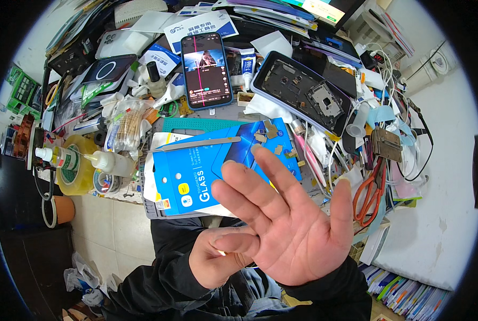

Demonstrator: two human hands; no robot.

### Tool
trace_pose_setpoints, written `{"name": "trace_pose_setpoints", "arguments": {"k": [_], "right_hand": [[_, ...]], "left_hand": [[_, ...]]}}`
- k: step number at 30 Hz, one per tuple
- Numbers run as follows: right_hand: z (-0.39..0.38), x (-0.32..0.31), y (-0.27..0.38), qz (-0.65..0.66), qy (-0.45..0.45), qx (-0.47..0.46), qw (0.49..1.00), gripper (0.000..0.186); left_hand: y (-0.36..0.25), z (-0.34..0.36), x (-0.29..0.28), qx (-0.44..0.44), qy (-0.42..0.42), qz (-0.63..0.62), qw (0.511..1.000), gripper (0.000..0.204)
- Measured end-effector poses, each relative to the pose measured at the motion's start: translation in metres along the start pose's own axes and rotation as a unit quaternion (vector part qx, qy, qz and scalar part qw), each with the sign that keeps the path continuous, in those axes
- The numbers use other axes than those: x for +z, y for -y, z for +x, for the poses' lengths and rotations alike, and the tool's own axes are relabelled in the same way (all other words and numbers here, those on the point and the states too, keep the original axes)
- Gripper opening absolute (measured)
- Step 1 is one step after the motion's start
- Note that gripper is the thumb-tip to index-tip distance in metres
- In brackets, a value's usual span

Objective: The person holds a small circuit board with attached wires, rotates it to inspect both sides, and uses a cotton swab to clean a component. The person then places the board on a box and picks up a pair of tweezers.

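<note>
My right hand (297,235) is raised over the table's near edge, palm toward me, fingers spread, nothing in it. Just beside its heel, my left hand (217,257) is closed, thumb pressed over the curled fingers; a small pale bit shows under the thumb, and the rest is hidden. Beyond the right fingertips lies a blue screen-protector package (190,176), with metal tweezers (196,143) across it. Several small metal phone parts (271,129) rest on its right part. Behind it a lit phone (207,72) leans upright, and an opened phone body (303,91) lies to its right.
Red-handled scissors (368,198) and tangled cables crowd the right side. On the left are a white squeeze bottle (113,163), a yellow tape roll (75,166) and a bundle of cotton swabs (129,128). A glue tube (248,67) stands between the phones.
</note>
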State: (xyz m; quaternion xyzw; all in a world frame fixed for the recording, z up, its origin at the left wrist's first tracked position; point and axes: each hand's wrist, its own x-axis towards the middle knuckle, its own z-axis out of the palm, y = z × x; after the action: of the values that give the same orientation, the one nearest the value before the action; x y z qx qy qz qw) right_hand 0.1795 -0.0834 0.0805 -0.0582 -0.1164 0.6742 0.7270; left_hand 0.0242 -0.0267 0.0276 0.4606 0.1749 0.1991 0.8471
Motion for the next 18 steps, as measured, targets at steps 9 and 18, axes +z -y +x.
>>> {"name": "trace_pose_setpoints", "arguments": {"k": [9, 18], "right_hand": [[-0.0005, -0.0013, -0.0008, 0.005, 0.017, 0.002, 1.000, 0.094], [0.0009, -0.0023, -0.0041, -0.053, -0.008, -0.022, 0.998, 0.084]], "left_hand": [[-0.0020, 0.0008, -0.0052, -0.007, 0.019, 0.095, 0.995, 0.019], [0.0011, 0.0017, -0.0026, -0.004, 0.048, 0.046, 0.998, 0.018]]}}
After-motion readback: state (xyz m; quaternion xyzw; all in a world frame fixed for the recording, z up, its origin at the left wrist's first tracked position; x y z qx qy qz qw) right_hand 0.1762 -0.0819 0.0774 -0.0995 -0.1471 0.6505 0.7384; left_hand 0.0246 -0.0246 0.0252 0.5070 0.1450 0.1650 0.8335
